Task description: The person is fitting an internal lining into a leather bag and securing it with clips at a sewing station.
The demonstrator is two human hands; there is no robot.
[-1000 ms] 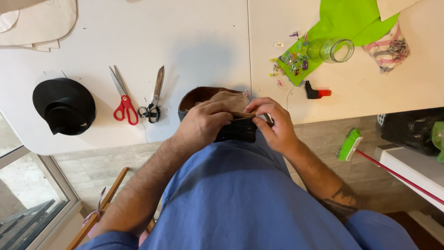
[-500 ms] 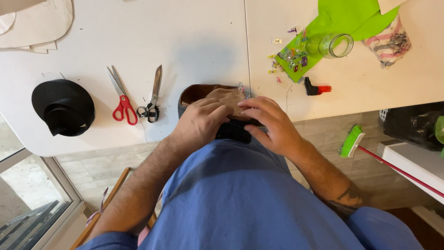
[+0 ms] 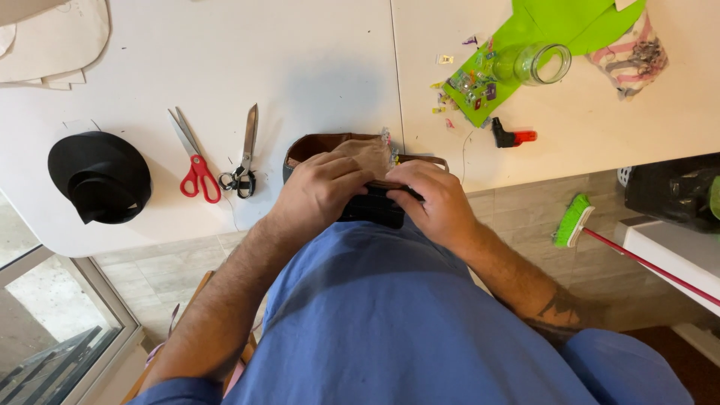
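Overhead view of a seated person in a blue shirt at the near edge of a white work table point(image 3: 315, 60). Both hands meet at that edge, just in front of the torso. The left hand point(image 3: 319, 191) lies curled over a brown leather and tan fabric piece point(image 3: 360, 150), fingers pressing it down. The right hand point(image 3: 435, 202) is closed on the right end of a flat black padded block point(image 3: 375, 210) held under the brown piece. The hands are close together, nearly touching, both clamped on this stack. The long axis of the stack runs left to right, parallel to the table's near edge; it lies directly between the hands, with neither hand clearly nearer.

To the left along the near edge lie red-handled scissors point(image 3: 193, 165) and black-handled metal shears point(image 3: 244, 161), blades pointing away from the person, well apart from the left hand. Near the left edge sits a black coil of webbing point(image 3: 97, 176). Towards the far right corner are green sheets point(image 3: 555, 22), scattered small coloured clips point(image 3: 472, 79), a clear glass jar on its side point(image 3: 541, 64) and a small black-and-red tool point(image 3: 511, 137). A green-headed broom point(image 3: 574, 219) leans below the table.
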